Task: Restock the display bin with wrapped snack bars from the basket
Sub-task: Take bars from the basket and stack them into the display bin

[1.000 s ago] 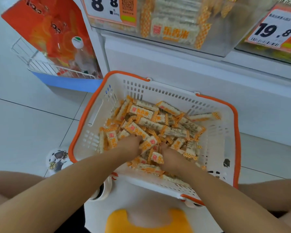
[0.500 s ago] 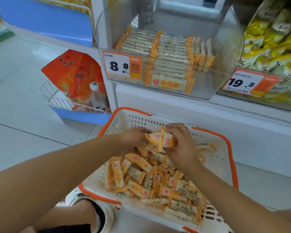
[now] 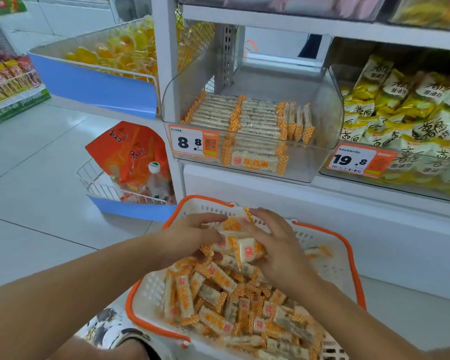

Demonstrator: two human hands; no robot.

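While both forearms reach forward over the white perforated plastic basket with the orange rim (image 3: 143,318), the loose heap of orange-and-white wrapped snack bars (image 3: 218,302) fills its floor from the near edge to the middle, lying at all angles. Above the far part of that heap the left hand (image 3: 190,236) and the right hand (image 3: 273,242) face each other, fingers curled inward, holding between them a gathered bundle of wrapped bars (image 3: 240,242). Those bars lie jumbled, some upright, some tilted, so no common long axis shows. Just past the basket's far rim stands the white shelf base, and above it the clear curved plastic display bin (image 3: 322,120) bearing the 8.8 price tag (image 3: 192,142) at its front left corner. Inside the bin, stocked bars lie in flat rows, long axes running left to right, with a few set on edge at the right end; its back stands open. From the fingers the bin lies up and straight ahead, slightly right, so the right hand looks nearer. The bundle would likely need turning crosswise to match those rows.
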